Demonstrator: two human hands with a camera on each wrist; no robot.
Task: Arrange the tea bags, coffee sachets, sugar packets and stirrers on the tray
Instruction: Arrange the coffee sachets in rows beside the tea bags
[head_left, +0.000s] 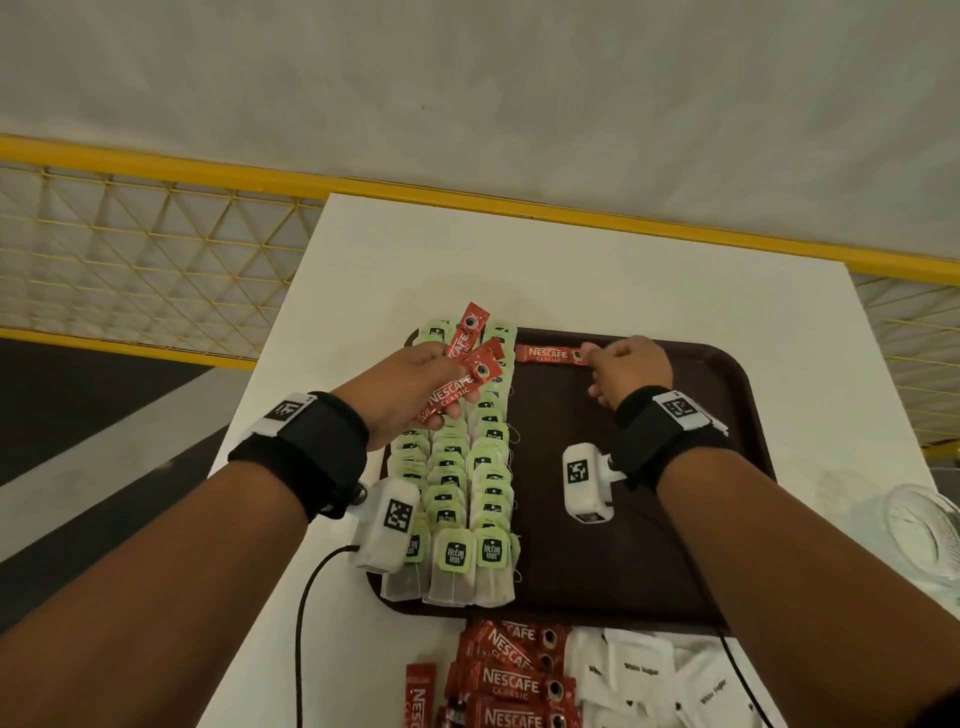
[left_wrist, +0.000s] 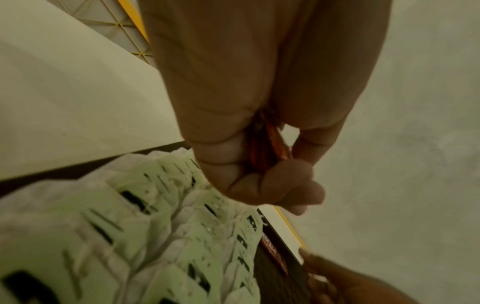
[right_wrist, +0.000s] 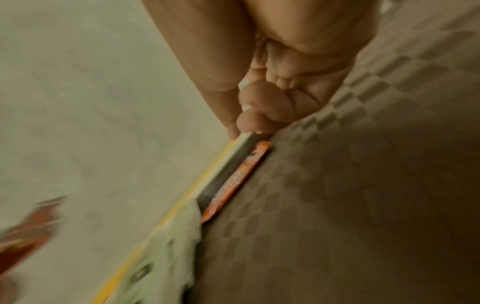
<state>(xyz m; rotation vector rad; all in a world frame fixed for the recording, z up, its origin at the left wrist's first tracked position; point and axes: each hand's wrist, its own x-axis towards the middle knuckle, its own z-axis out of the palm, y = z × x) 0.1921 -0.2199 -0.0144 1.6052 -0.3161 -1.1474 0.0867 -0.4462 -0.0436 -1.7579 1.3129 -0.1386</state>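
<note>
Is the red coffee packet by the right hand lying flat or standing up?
Lying flat: the coffee sachet rests on the tray floor along its far rim.

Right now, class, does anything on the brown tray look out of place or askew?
Nothing stands out: green-tagged tea bags lie in neat rows on the brown plastic tray; one red coffee sachet lies straight along its far edge.

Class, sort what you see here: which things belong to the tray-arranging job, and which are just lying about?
Job:
tray
tea bags
sachet on tray
sachets in left hand
sachet pile
sugar packets
right hand

Lying about:
glass dish
yellow fence
</note>
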